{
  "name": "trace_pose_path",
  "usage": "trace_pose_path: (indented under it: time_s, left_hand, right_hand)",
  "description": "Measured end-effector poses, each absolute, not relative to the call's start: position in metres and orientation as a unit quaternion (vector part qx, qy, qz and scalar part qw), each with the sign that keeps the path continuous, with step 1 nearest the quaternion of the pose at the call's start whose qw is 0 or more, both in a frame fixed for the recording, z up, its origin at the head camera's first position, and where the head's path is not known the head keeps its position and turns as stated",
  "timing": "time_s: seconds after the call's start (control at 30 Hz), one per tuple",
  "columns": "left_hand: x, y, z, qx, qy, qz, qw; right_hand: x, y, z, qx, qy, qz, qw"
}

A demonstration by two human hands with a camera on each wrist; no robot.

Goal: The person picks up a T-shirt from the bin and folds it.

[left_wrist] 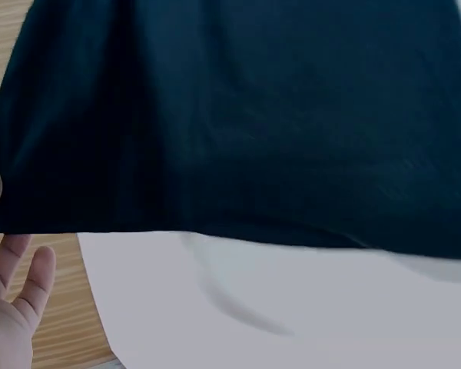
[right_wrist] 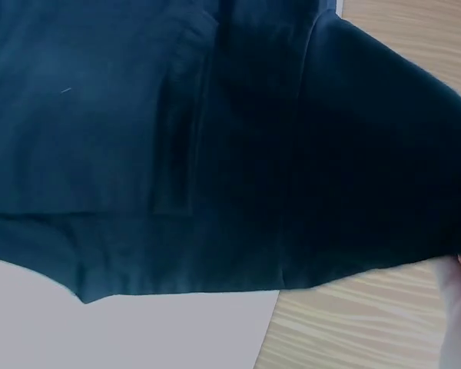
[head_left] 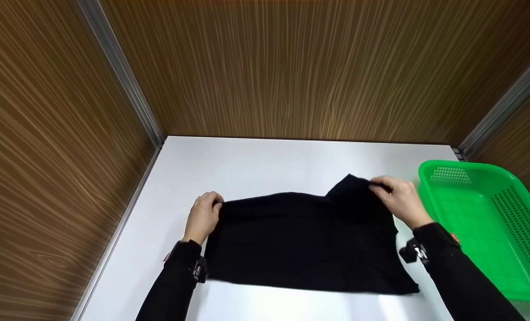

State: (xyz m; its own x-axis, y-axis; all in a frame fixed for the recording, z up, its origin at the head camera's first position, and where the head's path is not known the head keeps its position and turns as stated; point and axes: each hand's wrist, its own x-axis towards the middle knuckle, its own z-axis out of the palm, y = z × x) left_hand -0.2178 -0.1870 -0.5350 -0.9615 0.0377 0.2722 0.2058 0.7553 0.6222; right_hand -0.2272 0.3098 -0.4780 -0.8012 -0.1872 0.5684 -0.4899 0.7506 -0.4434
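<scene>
A dark, nearly black cloth [head_left: 291, 245] with stitched seams lies spread across the white table, wider than it is deep. Its far left corner is pinched by my left hand [head_left: 203, 216]; in the left wrist view the thumb lies over the fabric and fingers show beneath its edge. My right hand [head_left: 401, 198] pinches the far right part, where a pointed flap rises above the rest of the far edge. From the right wrist, a layered fold and a seam show on the cloth [right_wrist: 238, 154], stretched toward the right hand [right_wrist: 455, 307].
A green plastic basket [head_left: 432, 200] with perforated sides stands on the right, close to my right forearm. The white table [head_left: 265, 162] is bordered by wood-grain panels [head_left: 283, 80] at the back and both sides.
</scene>
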Motion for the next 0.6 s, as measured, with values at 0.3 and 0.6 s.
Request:
trace_pose_path:
  time_s: [0.3,0.6]
  left_hand:
    - [-0.203,-0.203,-0.554,-0.141,-0.938,-0.279,0.149]
    - [-0.182,-0.214,-0.566,-0.221,-0.937,-0.233,0.138]
  right_hand:
    - [-0.177,0.340,-0.493,0.205,-0.898,0.373,0.114]
    - [-0.140,0.361,-0.504,0.194,-0.893,0.398,-0.075]
